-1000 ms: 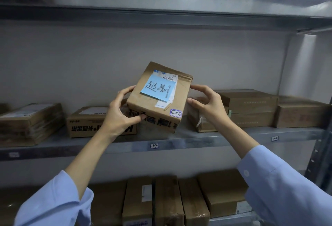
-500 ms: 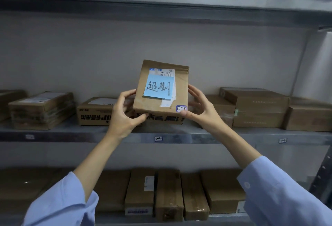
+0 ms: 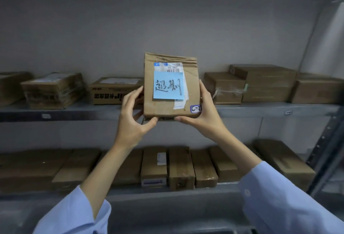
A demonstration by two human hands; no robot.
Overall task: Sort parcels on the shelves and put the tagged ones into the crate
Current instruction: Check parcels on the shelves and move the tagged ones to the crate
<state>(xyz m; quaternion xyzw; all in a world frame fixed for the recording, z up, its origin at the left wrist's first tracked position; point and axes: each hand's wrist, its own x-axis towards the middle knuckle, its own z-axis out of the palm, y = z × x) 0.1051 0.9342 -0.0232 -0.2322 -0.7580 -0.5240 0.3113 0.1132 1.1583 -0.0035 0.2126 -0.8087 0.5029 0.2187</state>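
A brown cardboard parcel [image 3: 189,88] stands upright in front of the middle shelf, its top face turned toward me. A blue note [image 3: 168,85] with black handwriting is stuck on it, over a white barcode label. My left hand [image 3: 133,116] grips its left edge and bottom corner, thumb under the front. My right hand [image 3: 204,114] grips its right edge and bottom, beside a small blue-edged sticker. No crate can be made out.
The grey middle shelf [image 3: 74,111] carries several brown parcels, one with black print [image 3: 115,92] at the left and a stack [image 3: 260,83] at the right. Several more boxes [image 3: 180,166] line the lower shelf. A metal upright [image 3: 323,151] runs down the right.
The parcel has been tipped from lying tilted to standing upright and drawn off the shelf toward me. Both hands have closed in on its lower corners. My view has dropped lower.
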